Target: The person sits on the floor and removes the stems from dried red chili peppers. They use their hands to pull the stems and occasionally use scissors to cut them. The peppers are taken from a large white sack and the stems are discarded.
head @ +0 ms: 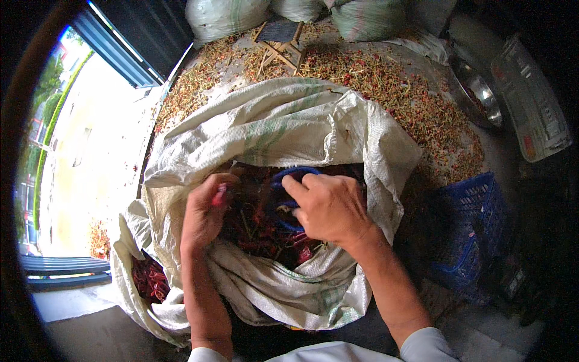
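In front of me a white woven plastic sack [289, 131] stands with its mouth rolled open. Dark red dried chili peppers [260, 242] and some stems fill its shadowed inside. Over the left side of the mouth, my left hand [206, 210] is curled around a small red chili pepper [220, 194], blurred by motion. My right hand [332, 203] grips a tool with blue loop handles [289, 172], apparently scissors, over the right half of the opening. The hand covers part of the loops, and the blades cannot be made out.
Another sack of red chilies [150, 278] leans at lower left. Cut stems [375, 72] litter the floor around a folding stool [279, 34]. Stuffed sacks [230, 18] stand behind. To the right are a metal bowl [491, 106], a clear plastic bin [531, 99] and a blue plastic basket [470, 235].
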Demonstrator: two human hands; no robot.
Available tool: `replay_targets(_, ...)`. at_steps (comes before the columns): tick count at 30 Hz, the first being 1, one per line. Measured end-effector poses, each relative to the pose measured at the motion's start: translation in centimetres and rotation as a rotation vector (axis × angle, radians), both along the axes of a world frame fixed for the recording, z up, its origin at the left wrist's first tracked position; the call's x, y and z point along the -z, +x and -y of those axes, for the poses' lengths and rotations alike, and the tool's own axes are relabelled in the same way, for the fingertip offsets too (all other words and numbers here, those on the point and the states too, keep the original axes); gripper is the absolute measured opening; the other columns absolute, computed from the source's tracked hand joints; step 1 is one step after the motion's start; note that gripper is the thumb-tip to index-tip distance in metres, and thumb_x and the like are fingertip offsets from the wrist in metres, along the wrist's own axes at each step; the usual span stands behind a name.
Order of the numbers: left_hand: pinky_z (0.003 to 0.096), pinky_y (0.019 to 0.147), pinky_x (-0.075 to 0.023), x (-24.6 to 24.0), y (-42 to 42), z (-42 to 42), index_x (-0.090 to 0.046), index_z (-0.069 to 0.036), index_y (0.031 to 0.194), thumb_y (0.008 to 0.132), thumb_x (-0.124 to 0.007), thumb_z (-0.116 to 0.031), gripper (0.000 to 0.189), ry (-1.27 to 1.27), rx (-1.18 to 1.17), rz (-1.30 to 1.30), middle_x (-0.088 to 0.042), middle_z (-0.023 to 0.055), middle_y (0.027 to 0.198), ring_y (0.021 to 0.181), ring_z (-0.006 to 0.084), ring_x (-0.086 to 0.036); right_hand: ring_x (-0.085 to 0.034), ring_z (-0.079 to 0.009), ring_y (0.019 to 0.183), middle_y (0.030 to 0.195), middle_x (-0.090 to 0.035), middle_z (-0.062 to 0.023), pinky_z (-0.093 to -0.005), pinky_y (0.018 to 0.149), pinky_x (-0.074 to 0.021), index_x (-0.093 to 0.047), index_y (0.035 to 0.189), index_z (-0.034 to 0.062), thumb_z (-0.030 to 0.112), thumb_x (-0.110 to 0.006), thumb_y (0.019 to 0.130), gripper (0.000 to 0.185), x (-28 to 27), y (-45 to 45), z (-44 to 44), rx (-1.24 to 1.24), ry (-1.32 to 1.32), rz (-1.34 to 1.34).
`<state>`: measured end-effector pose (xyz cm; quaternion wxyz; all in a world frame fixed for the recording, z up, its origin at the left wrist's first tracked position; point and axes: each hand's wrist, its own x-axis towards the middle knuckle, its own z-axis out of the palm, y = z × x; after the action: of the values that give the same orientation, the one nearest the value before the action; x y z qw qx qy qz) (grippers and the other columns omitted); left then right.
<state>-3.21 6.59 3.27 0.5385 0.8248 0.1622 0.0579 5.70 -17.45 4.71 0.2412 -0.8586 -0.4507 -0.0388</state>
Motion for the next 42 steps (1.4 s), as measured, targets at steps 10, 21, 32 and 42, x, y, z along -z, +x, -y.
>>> replay_targets(10, 0.0464, 0.09, -0.0468, -0.2, 3.0, -6.1, -0.07, -0.01, 0.109, 0.095, -0.05, -0.023, 0.028, 0.803, -0.176, -0.097, -0.07, 0.0175, 0.106, 0.101, 0.037, -0.064, -0.07, -0.0332, 0.079, 0.086, -0.07, -0.0156, -0.0463, 0.072, -0.0543, -0.058, 0.113, 0.0064, 0.022, -0.072, 0.083, 0.037, 0.2, 2.8, 2.8, 0.314, 0.094, -0.233)
replay_targets(21, 0.0321, 0.095, -0.0459, -4.4, 0.6, 2.2, -0.067, -0.004, 0.107, 0.098, -0.052, -0.022, 0.025, 0.176, 0.104, 0.282, -0.065, 0.0105, 0.121, 0.112, 0.0235, -0.06, -0.049, -0.0089, 0.044, 0.065, -0.049, -0.001, -0.023, 0.039, -0.0422, -0.044, 0.132, 0.0004, 0.024, -0.082, 0.076, 0.072, 0.4, 1.5, 1.9, -0.097, 0.907, -1.512)
replay_targets(32, 0.0255, 0.083, -0.0433, -2.0, 1.2, 0.3, -0.062, -0.001, 0.108, 0.094, -0.058, -0.009, 0.016, 0.156, -0.066, 0.185, -0.063, 0.0005, 0.099, 0.092, 0.0098, -0.054, -0.068, -0.0349, 0.101, 0.1, -0.065, -0.0152, -0.0467, 0.087, -0.0576, -0.041, 0.133, 0.0018, 0.038, -0.074, 0.085, 0.069, 3.0, 0.0, 1.5, -0.393, 0.967, -1.902)
replay_targets(42, 0.0293, 0.082, -0.0461, 8.0, 11.5, -8.4, -0.065, -0.001, 0.11, 0.097, -0.061, -0.019, 0.022, -0.058, -0.093, -0.006, -0.066, 0.0056, 0.1, 0.087, 0.0147, -0.056, -0.064, -0.0311, 0.109, 0.107, -0.062, -0.0134, -0.0447, 0.096, -0.051, -0.04, 0.134, 0.0012, 0.062, -0.073, 0.076, 0.09, 1.8, -1.5, 0.4, -0.761, 0.715, -1.724)
